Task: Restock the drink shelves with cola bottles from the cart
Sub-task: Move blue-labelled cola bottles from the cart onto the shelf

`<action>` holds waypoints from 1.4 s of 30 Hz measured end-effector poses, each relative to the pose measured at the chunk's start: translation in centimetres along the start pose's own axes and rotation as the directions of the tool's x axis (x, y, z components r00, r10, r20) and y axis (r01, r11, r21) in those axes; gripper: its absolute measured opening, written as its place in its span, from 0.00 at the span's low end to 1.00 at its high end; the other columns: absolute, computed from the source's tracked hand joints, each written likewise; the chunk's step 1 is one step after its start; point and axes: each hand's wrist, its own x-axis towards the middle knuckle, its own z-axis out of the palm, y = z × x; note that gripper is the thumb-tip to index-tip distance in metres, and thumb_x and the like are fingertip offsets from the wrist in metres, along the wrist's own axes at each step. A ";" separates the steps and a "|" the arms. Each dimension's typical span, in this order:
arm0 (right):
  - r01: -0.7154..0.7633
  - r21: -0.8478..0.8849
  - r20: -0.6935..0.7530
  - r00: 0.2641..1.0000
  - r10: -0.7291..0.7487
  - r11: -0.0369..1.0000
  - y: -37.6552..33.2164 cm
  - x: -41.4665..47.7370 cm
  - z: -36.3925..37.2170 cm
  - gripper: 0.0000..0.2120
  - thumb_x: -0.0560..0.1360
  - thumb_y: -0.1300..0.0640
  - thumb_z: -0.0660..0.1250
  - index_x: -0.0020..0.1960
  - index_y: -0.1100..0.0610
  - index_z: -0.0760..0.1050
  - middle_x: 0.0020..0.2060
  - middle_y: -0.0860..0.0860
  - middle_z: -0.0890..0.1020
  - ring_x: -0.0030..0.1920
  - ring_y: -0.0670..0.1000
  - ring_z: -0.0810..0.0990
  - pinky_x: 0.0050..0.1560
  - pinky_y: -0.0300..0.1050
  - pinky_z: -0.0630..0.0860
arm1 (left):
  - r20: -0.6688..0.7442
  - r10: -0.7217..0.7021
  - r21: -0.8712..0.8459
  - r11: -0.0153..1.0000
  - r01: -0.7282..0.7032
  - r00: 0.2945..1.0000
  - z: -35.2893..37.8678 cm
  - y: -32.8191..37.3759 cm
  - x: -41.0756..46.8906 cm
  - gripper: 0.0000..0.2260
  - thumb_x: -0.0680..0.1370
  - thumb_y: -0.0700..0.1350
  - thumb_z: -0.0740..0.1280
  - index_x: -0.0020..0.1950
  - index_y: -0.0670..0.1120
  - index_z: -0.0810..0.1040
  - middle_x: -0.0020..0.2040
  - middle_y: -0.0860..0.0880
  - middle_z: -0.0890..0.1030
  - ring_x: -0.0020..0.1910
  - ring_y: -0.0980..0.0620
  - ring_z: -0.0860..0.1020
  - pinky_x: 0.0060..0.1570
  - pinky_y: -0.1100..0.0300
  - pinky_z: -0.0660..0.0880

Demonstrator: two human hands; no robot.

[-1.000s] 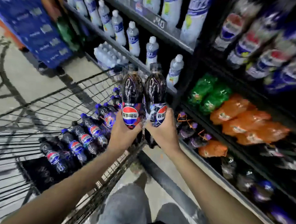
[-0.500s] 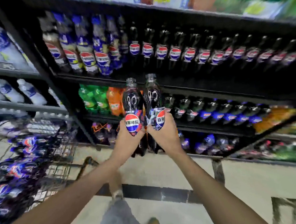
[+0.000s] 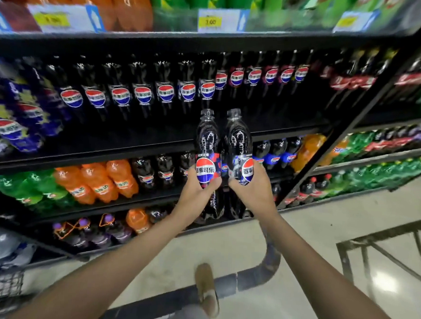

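Observation:
My left hand grips one dark cola bottle around its label. My right hand grips a second cola bottle right beside it. Both bottles stand upright, caps up, held in front of the black drink shelves. A row of matching cola bottles lines the shelf just above and behind the two in my hands. A corner of the wire cart shows at the bottom left.
Orange and green soda bottles fill the lower left shelf, more cola sits to their right. A black upright post divides the shelving from the unit on the right. Price tags hang on the top shelf edge. My shoe is on the pale floor.
The view has swung right and closer to the shelves; the cart has slid almost out of sight at the left. Both hands still hold their bottles, now raised toward the cola row.

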 end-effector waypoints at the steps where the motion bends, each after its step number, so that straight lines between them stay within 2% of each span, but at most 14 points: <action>1: -0.009 -0.012 0.000 1.000 0.009 1.000 0.4 1.2 -0.8 0.16 0.65 0.52 0.72 0.52 0.50 0.75 0.48 0.48 0.79 0.45 0.40 0.79 0.46 0.33 0.73 | 0.016 -0.004 -0.004 1.000 0.005 1.000 0.9 0.3 1.2 0.15 0.77 0.47 0.69 0.58 0.57 0.67 0.49 0.60 0.78 0.42 0.73 0.76 0.41 0.80 0.68; 5: -0.033 -0.058 -0.004 0.999 0.033 0.998 1.8 6.5 -3.0 0.16 0.66 0.54 0.72 0.52 0.49 0.74 0.49 0.51 0.78 0.47 0.47 0.79 0.49 0.42 0.75 | 0.042 -0.013 0.017 1.000 0.013 0.999 3.8 1.3 6.1 0.12 0.77 0.49 0.69 0.55 0.58 0.67 0.49 0.60 0.78 0.42 0.73 0.75 0.39 0.79 0.68; 9: -0.055 -0.067 -0.022 0.998 0.054 0.996 2.8 11.3 -4.2 0.17 0.67 0.56 0.73 0.54 0.50 0.73 0.50 0.49 0.77 0.45 0.39 0.78 0.45 0.32 0.71 | 0.054 0.007 0.054 0.999 -0.010 0.999 5.4 2.5 11.0 0.21 0.77 0.47 0.69 0.65 0.55 0.63 0.52 0.61 0.76 0.45 0.75 0.74 0.41 0.80 0.68; 12: -0.024 -0.085 -0.048 0.999 0.020 0.996 3.3 14.7 -4.8 0.19 0.68 0.56 0.74 0.52 0.43 0.68 0.51 0.49 0.76 0.45 0.34 0.76 0.42 0.23 0.68 | 0.043 0.046 0.100 0.994 -0.050 0.998 6.2 3.5 14.2 0.28 0.77 0.47 0.70 0.71 0.53 0.58 0.53 0.63 0.75 0.48 0.73 0.75 0.45 0.78 0.70; 14: 0.005 -0.108 -0.066 0.998 -0.012 0.994 3.4 16.7 -4.9 0.21 0.69 0.57 0.74 0.53 0.44 0.66 0.51 0.49 0.74 0.45 0.38 0.75 0.42 0.23 0.68 | 0.042 0.085 0.135 0.987 -0.090 0.996 6.7 4.3 16.0 0.31 0.76 0.46 0.70 0.73 0.52 0.56 0.56 0.61 0.74 0.51 0.71 0.75 0.48 0.75 0.70; 18: 0.010 -0.118 -0.077 0.997 -0.019 0.993 3.9 19.7 -4.7 0.25 0.70 0.54 0.75 0.63 0.53 0.69 0.52 0.47 0.73 0.47 0.36 0.74 0.43 0.21 0.66 | 0.019 0.115 0.194 0.974 -0.117 0.993 7.5 5.2 18.4 0.33 0.76 0.45 0.70 0.73 0.52 0.53 0.58 0.54 0.76 0.56 0.57 0.77 0.57 0.59 0.74; 20: 0.016 -0.113 -0.070 0.997 -0.024 0.993 4.0 20.9 -4.5 0.29 0.70 0.53 0.75 0.67 0.56 0.68 0.53 0.46 0.73 0.49 0.40 0.74 0.44 0.24 0.67 | 0.010 0.143 0.216 0.966 -0.142 0.990 7.8 5.4 19.4 0.33 0.76 0.45 0.70 0.73 0.53 0.52 0.58 0.54 0.76 0.57 0.55 0.77 0.58 0.57 0.73; 23: 0.015 -0.107 -0.075 0.997 -0.023 0.994 4.1 22.7 -4.3 0.37 0.71 0.52 0.75 0.73 0.59 0.62 0.57 0.43 0.69 0.55 0.41 0.70 0.54 0.33 0.67 | -0.040 0.165 0.226 0.962 -0.152 0.986 8.1 5.5 20.9 0.33 0.75 0.45 0.71 0.72 0.55 0.53 0.61 0.53 0.76 0.57 0.55 0.78 0.56 0.58 0.74; 28: 0.071 -0.044 0.011 0.997 -0.071 0.996 4.3 25.3 -4.5 0.30 0.69 0.57 0.76 0.67 0.57 0.69 0.57 0.49 0.75 0.56 0.46 0.77 0.59 0.45 0.76 | -0.177 0.129 0.256 0.963 -0.081 0.976 9.0 4.9 23.3 0.30 0.74 0.43 0.73 0.69 0.47 0.60 0.57 0.55 0.77 0.58 0.54 0.77 0.55 0.61 0.72; 31: 0.098 -0.019 0.055 0.994 -0.097 0.995 4.7 26.6 -4.7 0.29 0.69 0.58 0.77 0.66 0.57 0.70 0.56 0.50 0.76 0.56 0.47 0.77 0.59 0.43 0.76 | -0.215 0.135 0.270 0.960 -0.074 0.967 9.8 4.3 24.0 0.30 0.74 0.43 0.73 0.70 0.46 0.60 0.58 0.54 0.76 0.60 0.53 0.76 0.56 0.62 0.70; 35: 0.111 0.009 0.072 0.991 -0.111 0.994 5.3 28.1 -4.5 0.30 0.69 0.58 0.77 0.67 0.59 0.68 0.59 0.51 0.75 0.60 0.47 0.75 0.56 0.27 0.68 | -0.227 0.120 0.282 0.958 -0.053 0.966 10.1 4.2 25.0 0.32 0.75 0.43 0.72 0.73 0.46 0.58 0.61 0.53 0.75 0.62 0.53 0.75 0.61 0.59 0.71; 36: 0.106 0.016 0.089 0.990 -0.107 0.994 5.5 28.4 -4.4 0.31 0.70 0.58 0.76 0.68 0.59 0.67 0.60 0.52 0.75 0.61 0.48 0.74 0.57 0.28 0.68 | -0.231 0.115 0.279 0.959 -0.048 0.966 10.1 4.2 25.3 0.33 0.75 0.43 0.72 0.74 0.46 0.56 0.63 0.52 0.75 0.64 0.53 0.74 0.64 0.57 0.70; 39: 0.101 0.009 0.162 0.982 -0.101 0.995 6.0 29.2 -4.2 0.34 0.72 0.56 0.74 0.72 0.60 0.61 0.66 0.54 0.72 0.67 0.52 0.71 0.68 0.46 0.68 | -0.260 0.117 0.282 0.959 -0.041 0.959 10.2 4.3 25.9 0.36 0.75 0.43 0.71 0.76 0.45 0.54 0.68 0.49 0.73 0.67 0.53 0.71 0.67 0.56 0.68; 42: 0.119 -0.004 0.214 0.970 -0.115 0.993 6.5 29.8 -4.3 0.34 0.73 0.54 0.73 0.73 0.57 0.60 0.66 0.52 0.73 0.66 0.50 0.72 0.67 0.46 0.69 | -0.276 0.127 0.295 0.955 -0.041 0.953 10.4 4.1 25.8 0.36 0.76 0.43 0.71 0.77 0.45 0.52 0.70 0.49 0.71 0.69 0.53 0.69 0.68 0.57 0.66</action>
